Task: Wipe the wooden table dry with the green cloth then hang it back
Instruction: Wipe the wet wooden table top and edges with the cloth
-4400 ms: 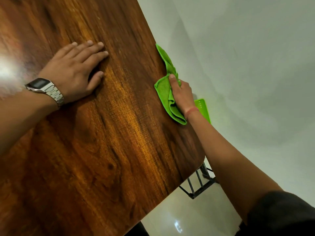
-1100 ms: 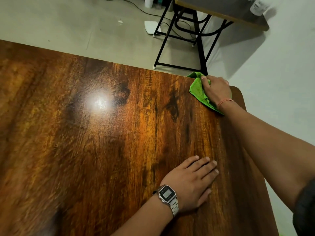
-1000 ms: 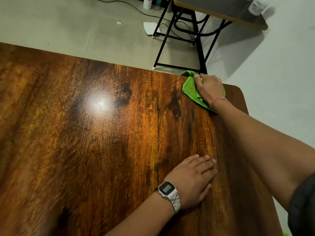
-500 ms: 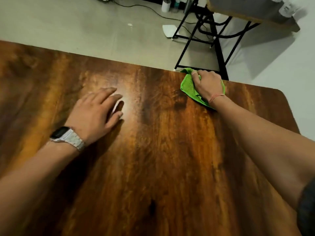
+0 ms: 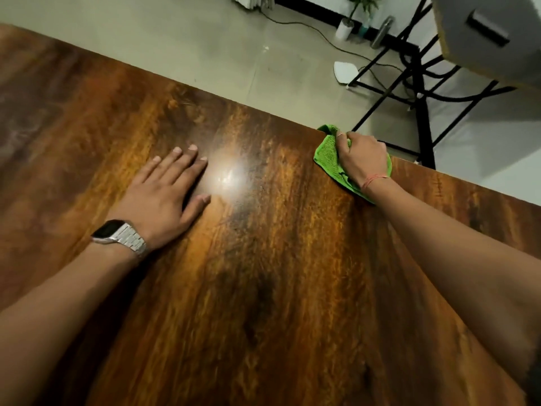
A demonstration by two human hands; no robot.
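Observation:
The dark wooden table (image 5: 263, 288) fills most of the view, with a bright glare spot near its middle. A bunched green cloth (image 5: 328, 156) lies at the table's far edge, right of centre. My right hand (image 5: 361, 158) sits on top of the cloth with fingers curled into it, pressing it to the wood. My left hand (image 5: 164, 197), with a metal watch on the wrist, rests flat on the table with fingers spread, left of the glare spot.
Beyond the far edge lies a pale tiled floor (image 5: 205, 48). A second table on a black metal frame (image 5: 421, 92) stands at the upper right. A cable, a white flat object (image 5: 345, 72) and a small potted plant (image 5: 348, 22) are on the floor.
My right hand has slid the cloth leftward along the table's far edge. My left hand moved from the near right of the table to a spot left of centre.

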